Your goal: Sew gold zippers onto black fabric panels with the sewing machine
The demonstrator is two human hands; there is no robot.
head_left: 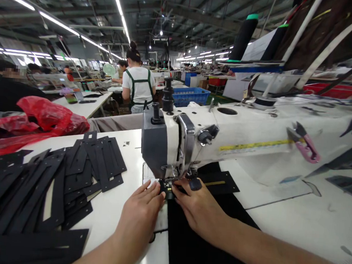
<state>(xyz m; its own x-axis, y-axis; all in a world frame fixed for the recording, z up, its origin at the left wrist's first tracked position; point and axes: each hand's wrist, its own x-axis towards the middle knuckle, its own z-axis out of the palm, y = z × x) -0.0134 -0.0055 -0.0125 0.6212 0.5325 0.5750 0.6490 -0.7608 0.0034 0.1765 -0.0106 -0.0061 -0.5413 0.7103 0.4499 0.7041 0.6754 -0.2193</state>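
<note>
A sewing machine [175, 144] stands before me, its needle area low at the head. My left hand [142, 210] lies with fingers stretched out just left of the presser foot, fingertips by the edge of the work. My right hand [200, 211] is closed at the right of the foot, its fingers gripping a dark strip beside the needle. Under my right wrist a large black fabric piece [197, 247] spreads over the bed. Behind that hand lies a black panel [223, 182] with a yellowish slot. The stitching point itself is partly hidden by fingers and foot.
Many black slotted pieces [37, 194] are heaped at the left of the white table [132, 145]. A red plastic bag [49, 118] lies behind them. Pink-handled snips [307, 146] rest against the machine arm. A person [138, 84] works beyond, near a blue basket [191, 95].
</note>
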